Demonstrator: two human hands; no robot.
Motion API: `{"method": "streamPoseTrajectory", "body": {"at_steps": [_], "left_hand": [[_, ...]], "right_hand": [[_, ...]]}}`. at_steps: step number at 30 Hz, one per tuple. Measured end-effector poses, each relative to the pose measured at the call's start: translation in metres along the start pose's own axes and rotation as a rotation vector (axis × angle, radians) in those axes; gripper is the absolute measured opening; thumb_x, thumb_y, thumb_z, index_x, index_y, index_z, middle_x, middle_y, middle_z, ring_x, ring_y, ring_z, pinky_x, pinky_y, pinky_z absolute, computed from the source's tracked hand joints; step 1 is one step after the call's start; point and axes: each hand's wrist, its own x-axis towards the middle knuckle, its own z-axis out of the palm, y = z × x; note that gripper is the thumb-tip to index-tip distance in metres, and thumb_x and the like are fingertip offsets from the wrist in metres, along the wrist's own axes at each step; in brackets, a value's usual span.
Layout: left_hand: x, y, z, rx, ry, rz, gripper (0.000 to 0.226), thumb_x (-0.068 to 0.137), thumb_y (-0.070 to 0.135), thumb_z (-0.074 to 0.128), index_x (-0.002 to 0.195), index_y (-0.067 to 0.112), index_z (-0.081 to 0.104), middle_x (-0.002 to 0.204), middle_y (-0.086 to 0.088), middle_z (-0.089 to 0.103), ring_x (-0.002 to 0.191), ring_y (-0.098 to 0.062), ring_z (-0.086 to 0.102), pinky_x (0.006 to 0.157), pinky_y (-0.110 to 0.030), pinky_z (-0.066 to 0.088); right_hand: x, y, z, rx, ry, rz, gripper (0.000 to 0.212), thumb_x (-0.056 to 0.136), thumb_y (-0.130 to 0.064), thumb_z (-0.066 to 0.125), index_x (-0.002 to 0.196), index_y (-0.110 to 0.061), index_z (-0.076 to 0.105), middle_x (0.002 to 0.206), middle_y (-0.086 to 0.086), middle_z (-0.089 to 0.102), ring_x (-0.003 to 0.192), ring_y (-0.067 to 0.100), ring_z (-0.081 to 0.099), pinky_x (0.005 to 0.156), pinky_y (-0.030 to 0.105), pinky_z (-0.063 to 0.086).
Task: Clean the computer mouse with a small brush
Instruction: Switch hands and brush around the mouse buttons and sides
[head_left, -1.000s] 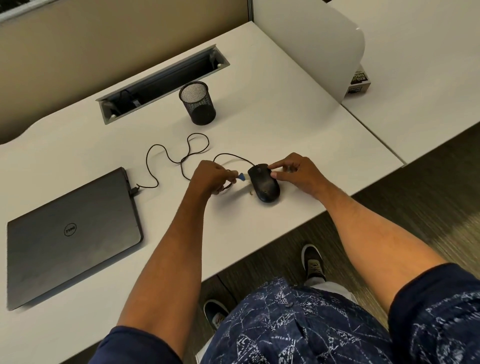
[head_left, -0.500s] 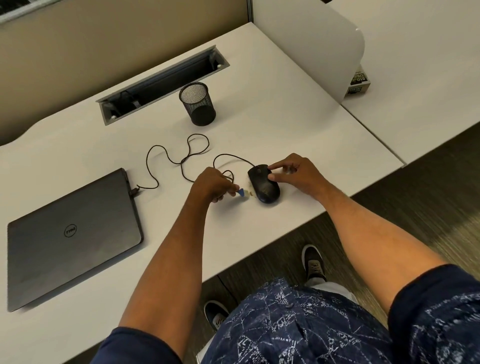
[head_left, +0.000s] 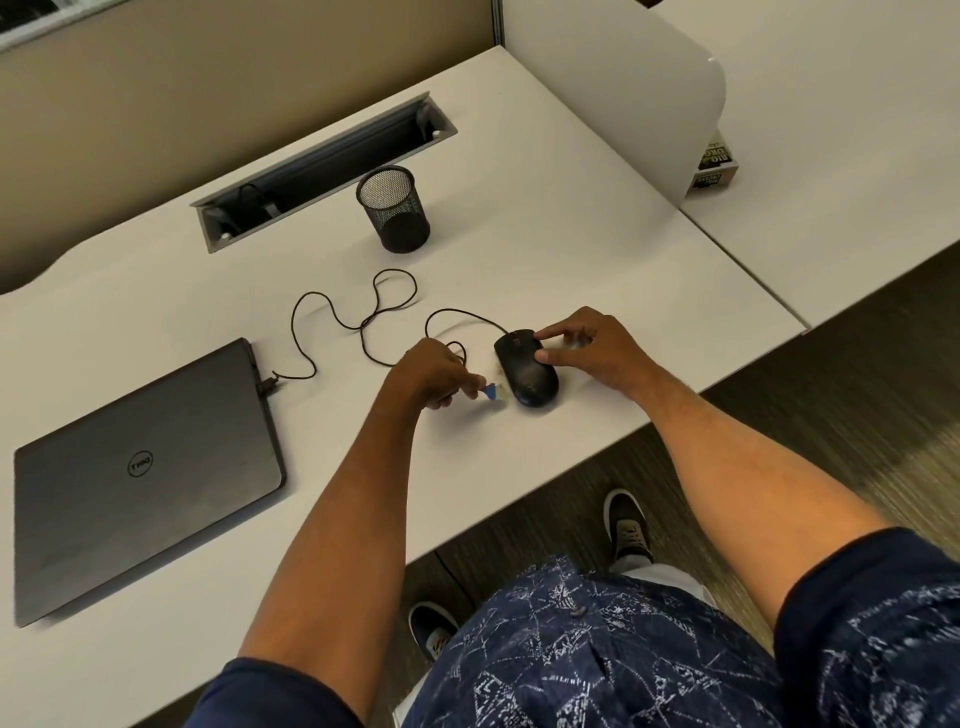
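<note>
A black wired computer mouse (head_left: 524, 371) lies on the white desk (head_left: 545, 249) near its front edge. My right hand (head_left: 589, 351) holds it steady, index finger on the top and thumb against its right side. My left hand (head_left: 434, 376) pinches a small brush (head_left: 493, 392) with a blue ferrule and pale bristles. The bristles sit at the mouse's lower left flank; the brush handle is hidden inside my fist. The mouse's thin black cable (head_left: 363, 322) loops leftward across the desk to the laptop.
A closed dark laptop (head_left: 140, 467) lies at the left. A black mesh pen cup (head_left: 395, 208) stands behind the mouse, with a grey cable tray slot (head_left: 322, 166) beyond it. A white divider panel (head_left: 623, 88) and a small box (head_left: 714, 163) are at the right.
My left hand has drawn the brush along the mouse's left side, from near its front toward its rear. My right hand has kept its hold and the mouse has stayed put.
</note>
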Motion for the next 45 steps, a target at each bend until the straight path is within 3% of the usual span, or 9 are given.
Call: {"method": "streamPoseTrajectory", "body": {"at_steps": [7, 15, 20, 26, 30, 36, 40, 43, 45], "left_hand": [[0.0, 0.001, -0.007, -0.297, 0.025, 0.085, 0.029, 0.087, 0.025, 0.082, 0.089, -0.004, 0.079, 0.05, 0.0, 0.044, 0.046, -0.016, 0.039, 0.045, -0.021, 0.034], [0.002, -0.004, -0.004, 0.056, 0.063, 0.044, 0.026, 0.085, 0.025, 0.083, 0.084, -0.001, 0.08, 0.055, -0.007, 0.054, 0.048, -0.017, 0.048, 0.051, -0.025, 0.039], [-0.001, -0.002, -0.008, -0.229, 0.028, 0.097, 0.03, 0.087, 0.03, 0.081, 0.087, 0.0, 0.081, 0.051, 0.0, 0.048, 0.043, -0.012, 0.042, 0.048, -0.022, 0.036], [-0.004, 0.001, 0.009, -0.152, -0.009, 0.081, 0.029, 0.086, 0.022, 0.083, 0.093, -0.006, 0.078, 0.047, 0.001, 0.048, 0.043, -0.014, 0.044, 0.046, -0.022, 0.036], [-0.007, 0.003, 0.004, -0.009, -0.074, 0.046, 0.03, 0.085, 0.025, 0.084, 0.093, -0.004, 0.08, 0.057, -0.005, 0.053, 0.051, -0.017, 0.047, 0.053, -0.025, 0.041], [-0.005, 0.009, 0.002, -0.164, 0.031, 0.116, 0.03, 0.088, 0.029, 0.081, 0.089, -0.001, 0.08, 0.045, 0.005, 0.049, 0.04, -0.01, 0.046, 0.05, -0.023, 0.039], [-0.01, 0.012, 0.009, 0.051, 0.004, 0.119, 0.028, 0.088, 0.029, 0.08, 0.081, 0.002, 0.078, 0.052, -0.006, 0.056, 0.048, -0.017, 0.05, 0.055, -0.027, 0.043], [-0.012, 0.012, 0.003, 0.281, -0.002, 0.048, 0.024, 0.086, 0.03, 0.081, 0.072, 0.011, 0.074, 0.054, -0.003, 0.059, 0.049, -0.015, 0.054, 0.055, -0.024, 0.045], [-0.012, 0.013, -0.002, 0.282, 0.005, 0.034, 0.024, 0.087, 0.03, 0.08, 0.075, 0.01, 0.076, 0.055, -0.004, 0.058, 0.049, -0.014, 0.054, 0.053, -0.023, 0.043]], "right_hand": [[0.001, 0.001, 0.0, -0.004, 0.0, 0.001, 0.033, 0.074, -0.034, 0.087, 0.106, -0.03, 0.078, 0.095, 0.0, 0.056, 0.083, 0.008, 0.053, 0.077, 0.022, 0.042], [0.0, 0.0, 0.0, -0.012, -0.003, -0.005, 0.033, 0.076, -0.033, 0.086, 0.107, -0.027, 0.078, 0.097, 0.003, 0.058, 0.084, 0.007, 0.054, 0.078, 0.02, 0.043], [0.001, 0.001, 0.0, -0.013, -0.007, -0.003, 0.033, 0.075, -0.035, 0.086, 0.107, -0.029, 0.078, 0.095, -0.002, 0.057, 0.083, 0.006, 0.054, 0.077, 0.02, 0.042], [0.001, 0.003, 0.0, -0.021, -0.007, -0.007, 0.033, 0.076, -0.035, 0.086, 0.107, -0.029, 0.078, 0.095, -0.003, 0.057, 0.084, 0.006, 0.054, 0.077, 0.02, 0.042], [0.001, 0.002, 0.0, -0.039, -0.013, -0.005, 0.033, 0.076, -0.037, 0.085, 0.107, -0.03, 0.078, 0.096, -0.003, 0.058, 0.085, 0.005, 0.053, 0.077, 0.02, 0.042], [0.001, 0.001, -0.001, -0.013, -0.011, -0.001, 0.032, 0.075, -0.035, 0.087, 0.106, -0.031, 0.078, 0.101, 0.007, 0.06, 0.086, 0.01, 0.054, 0.079, 0.024, 0.043], [0.0, 0.0, -0.001, -0.009, -0.011, 0.001, 0.032, 0.075, -0.035, 0.087, 0.105, -0.03, 0.078, 0.102, 0.01, 0.061, 0.088, 0.012, 0.055, 0.082, 0.028, 0.044], [-0.001, -0.001, -0.001, -0.013, -0.017, 0.009, 0.032, 0.075, -0.037, 0.086, 0.106, -0.031, 0.078, 0.103, 0.008, 0.061, 0.088, 0.012, 0.055, 0.083, 0.028, 0.046], [-0.001, -0.001, 0.0, -0.014, -0.015, 0.011, 0.032, 0.075, -0.036, 0.086, 0.106, -0.031, 0.078, 0.103, 0.008, 0.061, 0.088, 0.011, 0.055, 0.082, 0.027, 0.044]]}}
